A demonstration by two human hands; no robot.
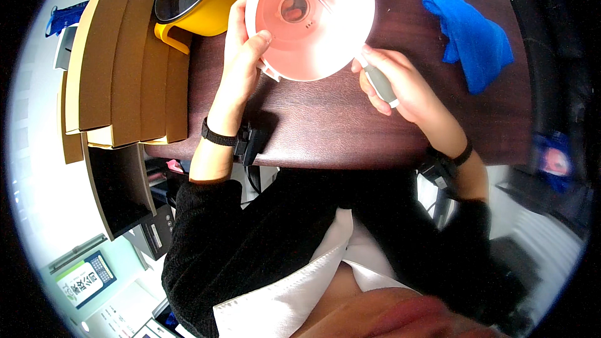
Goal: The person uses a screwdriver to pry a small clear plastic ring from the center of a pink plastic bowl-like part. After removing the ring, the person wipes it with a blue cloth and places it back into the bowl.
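A round pink plastic shell (282, 40), shaped like a deep bowl with a round window in its middle, is held up over the table, its hollow side toward me. My left hand (243, 56) grips its left rim, thumb inside and fingers mostly hidden behind. A small white tab sticks out below that thumb. At the shell's lower right, my right hand (394, 81) is closed around a grey and white handle (379, 84). The handle's upper end meets the rim; whether it is joined to the shell I cannot tell. Strong glare washes out the shell's right side.
A yellow pot (216, 9) with a dark lid stands at the back left, beside several brown cardboard boxes (128, 69). A crumpled blue cloth (472, 40) lies to the right on the dark wooden table (325, 128). The table's front edge runs close to my body.
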